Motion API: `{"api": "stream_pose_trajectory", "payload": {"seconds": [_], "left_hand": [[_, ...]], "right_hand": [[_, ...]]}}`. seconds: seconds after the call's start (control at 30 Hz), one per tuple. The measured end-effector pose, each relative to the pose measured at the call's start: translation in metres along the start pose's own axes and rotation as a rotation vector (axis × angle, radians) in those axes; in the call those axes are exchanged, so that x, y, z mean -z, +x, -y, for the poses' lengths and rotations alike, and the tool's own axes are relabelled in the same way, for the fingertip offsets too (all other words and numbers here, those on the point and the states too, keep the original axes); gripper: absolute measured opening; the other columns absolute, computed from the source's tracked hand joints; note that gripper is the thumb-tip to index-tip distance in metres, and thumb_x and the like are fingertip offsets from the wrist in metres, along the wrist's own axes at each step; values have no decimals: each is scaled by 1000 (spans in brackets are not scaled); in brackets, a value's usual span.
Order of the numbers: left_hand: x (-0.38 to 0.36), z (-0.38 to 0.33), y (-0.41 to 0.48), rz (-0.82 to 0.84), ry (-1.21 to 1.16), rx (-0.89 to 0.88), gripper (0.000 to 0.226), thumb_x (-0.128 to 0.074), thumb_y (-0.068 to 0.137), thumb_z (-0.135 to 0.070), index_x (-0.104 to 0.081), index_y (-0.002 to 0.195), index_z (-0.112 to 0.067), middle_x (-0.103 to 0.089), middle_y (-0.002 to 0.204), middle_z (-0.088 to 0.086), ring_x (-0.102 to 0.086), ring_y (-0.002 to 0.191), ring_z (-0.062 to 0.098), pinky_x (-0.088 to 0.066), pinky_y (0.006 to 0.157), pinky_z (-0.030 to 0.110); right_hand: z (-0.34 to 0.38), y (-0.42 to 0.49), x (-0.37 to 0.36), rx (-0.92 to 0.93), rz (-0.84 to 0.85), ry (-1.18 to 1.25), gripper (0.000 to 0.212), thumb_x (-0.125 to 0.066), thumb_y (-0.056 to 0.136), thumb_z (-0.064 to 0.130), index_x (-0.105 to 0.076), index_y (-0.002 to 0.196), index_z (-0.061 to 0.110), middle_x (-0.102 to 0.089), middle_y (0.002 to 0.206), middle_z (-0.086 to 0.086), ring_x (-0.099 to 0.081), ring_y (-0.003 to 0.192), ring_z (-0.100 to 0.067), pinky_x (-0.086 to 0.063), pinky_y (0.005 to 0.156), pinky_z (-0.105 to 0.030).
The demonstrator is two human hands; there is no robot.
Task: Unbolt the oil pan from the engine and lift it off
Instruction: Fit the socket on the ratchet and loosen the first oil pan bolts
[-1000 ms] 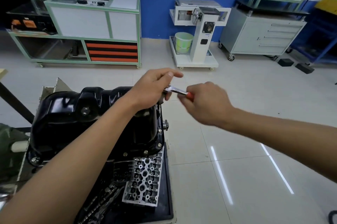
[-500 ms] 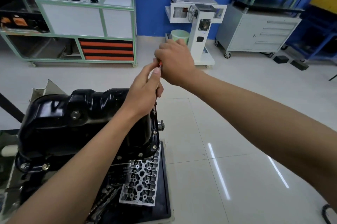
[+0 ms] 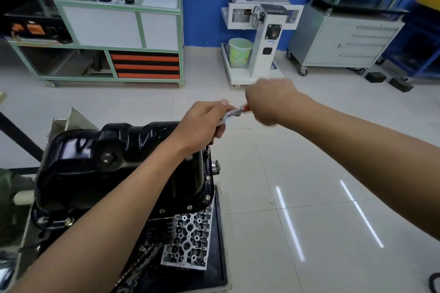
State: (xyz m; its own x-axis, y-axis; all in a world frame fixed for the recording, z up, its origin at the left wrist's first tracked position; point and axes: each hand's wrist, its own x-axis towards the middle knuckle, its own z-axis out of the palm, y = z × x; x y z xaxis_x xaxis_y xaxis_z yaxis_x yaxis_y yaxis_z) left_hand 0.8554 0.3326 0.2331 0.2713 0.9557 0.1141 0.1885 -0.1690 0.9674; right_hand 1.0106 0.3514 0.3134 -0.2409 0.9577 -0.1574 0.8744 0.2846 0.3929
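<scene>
— How many of each are you seeing?
— I'm counting one oil pan [image 3: 123,161], one ratchet [image 3: 232,113], and six bolt heads [image 3: 207,177] showing on the flange [image 3: 176,209].
— And farther back?
— I'm making out one green bucket [image 3: 240,51], one grey drawer cabinet [image 3: 345,40], and two black blocks [image 3: 375,77] lying on the floor [image 3: 309,161].

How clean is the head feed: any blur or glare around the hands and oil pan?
Head view: right hand smeared by motion blur, left hand and ratchet sharper; head view: light streaks glare on the floor tiles, soft highlights on the black oil pan; head view: green shelving bows at the edge.
</scene>
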Motion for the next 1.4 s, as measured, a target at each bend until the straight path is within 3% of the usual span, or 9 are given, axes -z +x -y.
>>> {"api": "stream_pose_trajectory", "payload": {"seconds": [0.03,0.1,0.17,0.23,0.33,0.43,0.93,1.13,1.4], "left_hand": [[-4,0,0,41,5,10,39,-37,110,-37,-72,107,-20,-51,56,3,-46,54,13,-38,56,28],[-8,-1,2,77,-28,28,36,-37,110,-36,-68,110,-16,-48,56,5,-44,56,19,-35,62,34],[-3,0,4,67,-80,20,34,-42,108,-36,-66,108,-13,-45,57,7,-38,59,24,-32,62,39],[9,-2,9,38,-171,2,37,-48,100,-42,-65,106,-10,-42,58,9,-40,55,22,-33,56,37],[26,-9,28,-12,-229,-10,38,-50,91,-46,-66,107,-15,-49,51,1,-45,54,21,-35,53,34],[35,-11,44,2,-206,-4,34,-51,89,-45,-66,104,-18,-50,51,-2,-41,63,28,-32,53,34],[26,-1,52,-42,-253,53,21,-53,82,-27,-74,80,-26,-49,54,-3,-45,52,21,-31,54,32],[23,-4,50,-50,-253,41,22,-53,83,-27,-75,81,-25,-48,55,-1,-46,51,20,-31,58,34],[19,-6,46,-45,-209,55,21,-51,93,-20,-71,89,-17,-48,55,0,-46,54,21,-31,57,33]], "right_hand": [[-1,9,1,-33,-163,-1,15,-62,93,17,-48,87,18,-53,79,-2,-56,76,-24,-41,69,-36],[4,24,-2,6,-311,59,15,-67,89,15,-53,90,20,-61,97,-5,-57,99,-29,-40,85,-42],[6,31,-4,62,-362,122,8,-66,89,18,-62,95,19,-63,100,-4,-56,103,-28,-36,85,-39],[1,28,-4,65,-403,184,9,-58,93,26,-62,88,19,-61,88,-3,-58,94,-28,-35,78,-36],[-11,17,1,18,-380,288,29,-56,92,36,-51,68,21,-48,67,-1,-57,77,-31,-34,59,-31],[-13,9,2,-10,-333,345,36,-55,92,40,-46,61,22,-45,67,0,-55,74,-30,-26,50,-29],[-6,0,-21,-49,-263,480,40,-56,92,46,-48,62,20,-49,69,-1,-56,71,-27,-27,50,-28],[-8,-3,-21,-49,-296,491,39,-56,91,46,-54,65,18,-51,68,-1,-57,72,-27,-27,49,-28],[-3,-10,-24,-74,-244,550,39,-56,93,44,-46,62,22,-47,71,-1,-54,71,-26,-25,50,-28]]}}
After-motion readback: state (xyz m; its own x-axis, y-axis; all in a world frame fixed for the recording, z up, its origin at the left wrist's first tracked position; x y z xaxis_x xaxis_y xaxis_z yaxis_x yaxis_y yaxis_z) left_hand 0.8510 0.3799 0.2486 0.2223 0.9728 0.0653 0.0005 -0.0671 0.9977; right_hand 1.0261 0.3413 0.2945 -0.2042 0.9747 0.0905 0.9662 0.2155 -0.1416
